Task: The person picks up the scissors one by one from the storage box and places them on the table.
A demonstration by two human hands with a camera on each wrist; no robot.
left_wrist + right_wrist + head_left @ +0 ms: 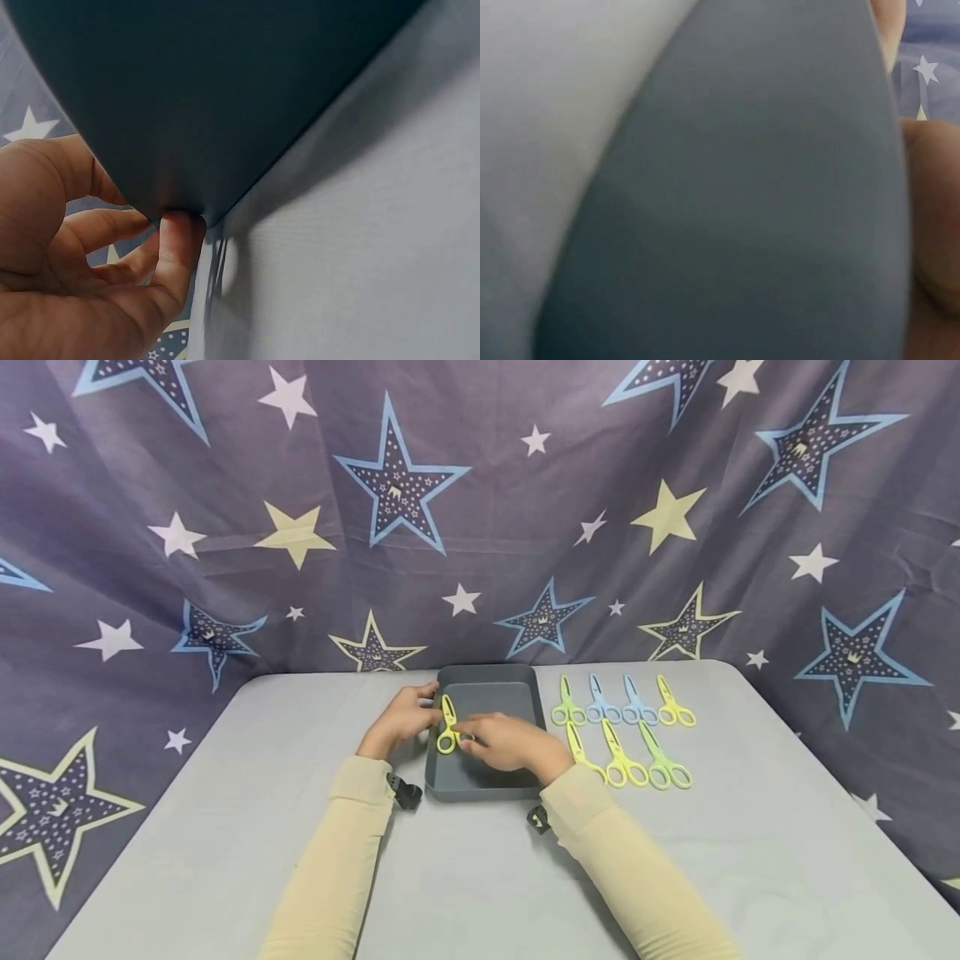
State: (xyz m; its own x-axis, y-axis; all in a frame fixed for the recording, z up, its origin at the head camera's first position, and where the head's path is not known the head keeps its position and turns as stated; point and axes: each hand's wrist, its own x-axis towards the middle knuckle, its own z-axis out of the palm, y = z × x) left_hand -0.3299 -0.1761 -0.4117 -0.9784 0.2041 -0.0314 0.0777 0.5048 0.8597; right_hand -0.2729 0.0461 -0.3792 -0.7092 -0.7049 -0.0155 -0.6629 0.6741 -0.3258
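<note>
A dark grey rectangular tray (pixel 483 794) stands on the table. My left hand (pixel 405 717) grips its left wall; in the left wrist view, fingertips (pixel 180 229) press the outside while the thumb goes behind the rim. Inside the tray, along the left side, are yellow scissors (pixel 448 710), blades pointing away from me. My right hand (pixel 513 743) reaches over the tray and pinches the scissors near the handles, partly covering them. The tray's outer wall (pixel 742 180) fills most of the right wrist view, hiding the right fingertips there.
Right of the tray lie two rows of scissors: green scissors (pixel 567 703), blue scissors (pixel 600 702) and yellow scissors (pixel 676 703) at the back, with more yellow and green ones in front. My right forearm partly covers one. A star-patterned curtain (pixel 480 527) hangs behind the table (pixel 465 877).
</note>
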